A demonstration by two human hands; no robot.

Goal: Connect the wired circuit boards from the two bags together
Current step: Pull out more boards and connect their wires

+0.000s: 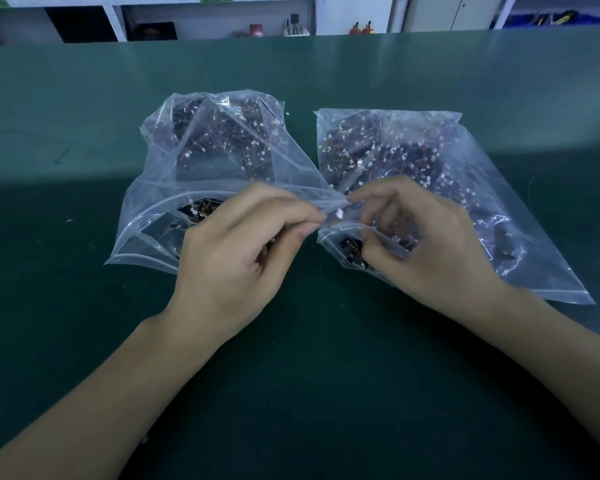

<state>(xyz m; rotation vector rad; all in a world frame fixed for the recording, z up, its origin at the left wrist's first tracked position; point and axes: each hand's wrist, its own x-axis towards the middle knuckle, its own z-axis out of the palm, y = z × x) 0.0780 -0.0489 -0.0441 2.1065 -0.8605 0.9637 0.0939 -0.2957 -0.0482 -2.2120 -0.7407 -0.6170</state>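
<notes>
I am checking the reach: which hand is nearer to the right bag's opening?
Right. The right hand lies on the right bag at its opening; the left hand is beside it, over the left bag.

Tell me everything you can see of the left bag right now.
The left bag is clear, crinkled plastic lying flat on the green table, beside the right bag. It holds dark circuit boards with thin wires and small white connectors. Its near edge is open and lifted, and the left hand pinches that edge at its right corner.
</notes>
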